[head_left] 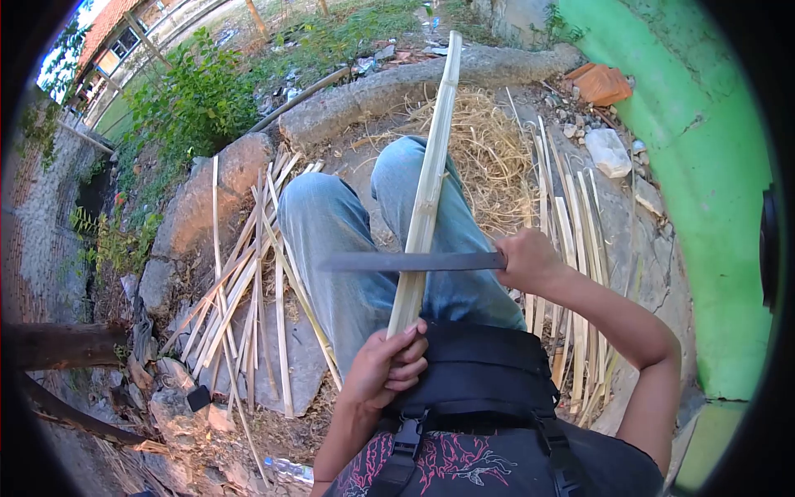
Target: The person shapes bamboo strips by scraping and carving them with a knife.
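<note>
A long pale bamboo strip (432,170) stands out from my lap, its far end pointing up and away between and over my knees. My left hand (396,364) grips its near end, fingers wrapped round it. In my right hand (530,261) is the handle end of a long dark blade (414,262), held level. The blade lies across the strip, a little beyond my left hand, with its tip reaching left over my left thigh. The handle itself is hidden by my fingers.
Split bamboo strips (240,306) lie in a pile at the left, and more strips (577,248) at the right. Curly shavings (493,157) cover the ground beyond my knees. A green wall (704,166) runs along the right; a stone edge (356,108) lies ahead.
</note>
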`<act>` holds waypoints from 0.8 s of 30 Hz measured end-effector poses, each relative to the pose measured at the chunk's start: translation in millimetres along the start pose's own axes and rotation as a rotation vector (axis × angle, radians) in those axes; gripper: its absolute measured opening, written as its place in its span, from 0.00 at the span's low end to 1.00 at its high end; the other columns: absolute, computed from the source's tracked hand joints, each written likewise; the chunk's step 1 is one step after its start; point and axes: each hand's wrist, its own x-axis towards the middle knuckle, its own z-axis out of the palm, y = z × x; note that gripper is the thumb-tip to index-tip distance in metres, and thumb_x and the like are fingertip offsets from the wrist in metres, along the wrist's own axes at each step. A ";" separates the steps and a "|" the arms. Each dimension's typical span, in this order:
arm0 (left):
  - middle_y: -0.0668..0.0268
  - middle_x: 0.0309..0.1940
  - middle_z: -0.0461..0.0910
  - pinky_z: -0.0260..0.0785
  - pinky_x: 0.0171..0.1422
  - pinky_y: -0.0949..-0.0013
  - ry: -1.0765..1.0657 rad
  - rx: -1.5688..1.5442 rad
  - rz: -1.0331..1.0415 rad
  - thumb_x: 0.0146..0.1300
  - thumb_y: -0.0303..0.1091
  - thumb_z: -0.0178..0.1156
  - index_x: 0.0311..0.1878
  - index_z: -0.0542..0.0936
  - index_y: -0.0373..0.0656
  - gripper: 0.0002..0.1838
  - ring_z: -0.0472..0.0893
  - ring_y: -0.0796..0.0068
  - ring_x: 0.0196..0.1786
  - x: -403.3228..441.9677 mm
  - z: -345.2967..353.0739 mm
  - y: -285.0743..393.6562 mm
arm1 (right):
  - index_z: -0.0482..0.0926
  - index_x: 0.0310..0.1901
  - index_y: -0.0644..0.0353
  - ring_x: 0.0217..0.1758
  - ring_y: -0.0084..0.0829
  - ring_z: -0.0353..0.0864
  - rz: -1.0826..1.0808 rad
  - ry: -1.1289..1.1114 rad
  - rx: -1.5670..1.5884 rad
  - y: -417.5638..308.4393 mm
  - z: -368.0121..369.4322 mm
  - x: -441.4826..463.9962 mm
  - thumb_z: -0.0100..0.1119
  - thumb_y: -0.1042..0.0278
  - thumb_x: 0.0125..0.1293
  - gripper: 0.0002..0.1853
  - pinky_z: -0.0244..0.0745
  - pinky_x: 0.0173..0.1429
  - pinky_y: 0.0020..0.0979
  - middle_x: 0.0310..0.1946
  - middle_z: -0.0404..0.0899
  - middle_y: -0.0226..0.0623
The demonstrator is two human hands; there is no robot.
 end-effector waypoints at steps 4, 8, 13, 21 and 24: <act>0.77 0.21 0.55 0.40 0.13 0.83 -0.037 0.013 -0.013 0.76 0.35 0.49 0.52 0.71 0.39 0.10 0.51 0.90 0.16 -6.6 -8.2 20.6 | 0.81 0.25 0.61 0.28 0.47 0.84 0.039 0.042 0.086 -18.5 5.9 -5.8 0.66 0.62 0.52 0.10 0.80 0.39 0.43 0.19 0.80 0.45; 0.77 0.20 0.54 0.41 0.14 0.81 -0.040 0.041 -0.034 0.77 0.35 0.47 0.54 0.72 0.39 0.11 0.52 0.89 0.16 -10.9 -6.6 15.8 | 0.79 0.24 0.60 0.24 0.49 0.81 -0.009 0.110 0.170 -48.3 10.8 -19.3 0.68 0.62 0.50 0.11 0.77 0.34 0.43 0.17 0.78 0.45; 0.77 0.21 0.54 0.41 0.14 0.81 -0.032 0.057 -0.043 0.77 0.35 0.47 0.51 0.72 0.41 0.09 0.52 0.89 0.16 -15.9 -1.4 14.5 | 0.79 0.23 0.61 0.25 0.47 0.83 -0.040 0.091 0.108 -66.7 0.0 -23.6 0.67 0.62 0.52 0.11 0.79 0.35 0.42 0.18 0.80 0.45; 0.77 0.20 0.54 0.40 0.13 0.82 0.017 0.068 -0.030 0.77 0.36 0.48 0.50 0.72 0.41 0.09 0.52 0.90 0.16 -20.1 12.6 5.1 | 0.82 0.26 0.62 0.28 0.46 0.86 0.285 0.108 0.192 -18.4 -7.2 -3.2 0.65 0.61 0.51 0.12 0.82 0.38 0.42 0.20 0.81 0.48; 0.77 0.20 0.54 0.40 0.13 0.82 0.005 0.023 -0.026 0.76 0.35 0.48 0.52 0.72 0.39 0.11 0.52 0.90 0.16 -17.2 14.2 4.3 | 0.82 0.25 0.62 0.27 0.47 0.85 -0.081 0.068 0.143 -53.2 -2.3 -26.1 0.65 0.62 0.50 0.11 0.82 0.38 0.43 0.20 0.81 0.48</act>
